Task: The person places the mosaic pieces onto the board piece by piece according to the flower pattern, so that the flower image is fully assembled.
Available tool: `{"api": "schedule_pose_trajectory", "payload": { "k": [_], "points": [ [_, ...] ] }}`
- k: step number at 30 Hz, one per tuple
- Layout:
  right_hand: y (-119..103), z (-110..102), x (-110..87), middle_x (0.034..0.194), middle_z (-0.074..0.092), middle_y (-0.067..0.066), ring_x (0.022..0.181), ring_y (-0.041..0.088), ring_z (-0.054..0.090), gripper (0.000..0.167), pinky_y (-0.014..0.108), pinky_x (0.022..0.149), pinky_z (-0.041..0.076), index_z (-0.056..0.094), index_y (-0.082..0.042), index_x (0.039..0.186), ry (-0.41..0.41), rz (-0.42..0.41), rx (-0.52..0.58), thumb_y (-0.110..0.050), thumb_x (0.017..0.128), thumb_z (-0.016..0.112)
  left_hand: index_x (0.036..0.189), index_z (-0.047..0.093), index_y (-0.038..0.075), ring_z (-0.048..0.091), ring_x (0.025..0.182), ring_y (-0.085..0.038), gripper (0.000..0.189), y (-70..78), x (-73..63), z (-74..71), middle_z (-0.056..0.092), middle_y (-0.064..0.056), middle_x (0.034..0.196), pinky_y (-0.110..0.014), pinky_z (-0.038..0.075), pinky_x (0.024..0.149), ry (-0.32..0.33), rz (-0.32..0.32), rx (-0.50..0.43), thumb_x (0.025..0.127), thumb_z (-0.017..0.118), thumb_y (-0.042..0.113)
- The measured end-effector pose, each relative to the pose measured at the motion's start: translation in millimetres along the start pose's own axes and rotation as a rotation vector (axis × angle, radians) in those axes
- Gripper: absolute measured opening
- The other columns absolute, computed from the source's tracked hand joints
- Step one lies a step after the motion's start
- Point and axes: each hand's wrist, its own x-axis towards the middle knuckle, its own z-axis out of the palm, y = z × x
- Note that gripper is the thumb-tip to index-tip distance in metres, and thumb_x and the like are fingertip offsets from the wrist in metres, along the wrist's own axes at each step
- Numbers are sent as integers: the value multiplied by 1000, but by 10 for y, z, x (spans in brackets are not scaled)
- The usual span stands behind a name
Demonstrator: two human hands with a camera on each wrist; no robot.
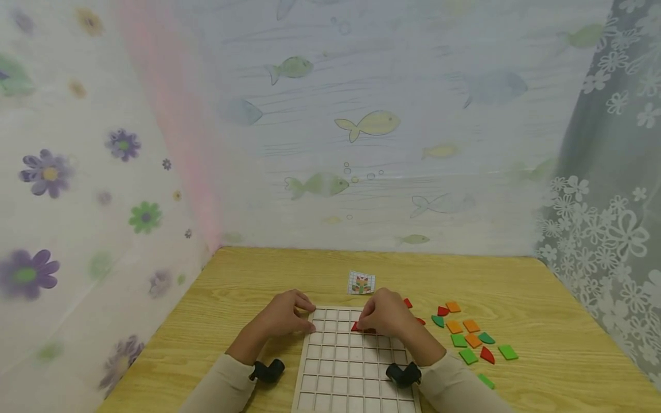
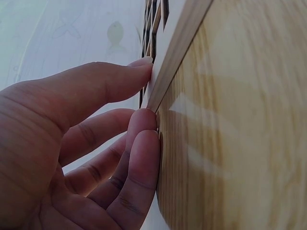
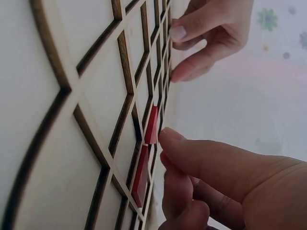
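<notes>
Resting on the wooden table [image 1: 248, 287], a white grid board [image 1: 351, 367] lay directly before the person, its far edge between both hands. The left hand [image 1: 284, 316] gripped the board's far-left corner — thumb on the top face, fingertips [image 2: 144, 120] curled against the edge, as the left wrist view showed. The right hand [image 1: 384, 315] hovered over the board's second row, fingers [image 3: 192, 148] bent and close together just beside two red pieces [image 3: 146, 153] seated in adjacent cells; whether they touched the pieces could not be told. At two o'clock from the board lay a scatter of loose tiles [image 1: 470, 338] — orange, green and red — well apart from the left hand. At twelve o'clock, just beyond the board, stood a small pattern card [image 1: 361, 283]. Printed curtains [image 1: 361, 126] enclosed the table.
</notes>
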Motion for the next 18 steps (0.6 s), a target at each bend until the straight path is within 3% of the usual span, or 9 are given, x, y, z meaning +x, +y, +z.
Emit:
{"api": "schedule_pose_trajectory", "payload": {
  "k": [18],
  "points": [
    [7, 34, 16, 71, 70, -5, 68, 16, 59, 11, 31, 57, 48, 80, -17, 74, -27, 1, -1, -15, 80, 89, 122, 75, 6, 69, 106, -28, 42, 31, -10, 4, 61, -9, 133, -34, 60, 74, 3, -15, -12, 84, 88, 18]
  ]
}}
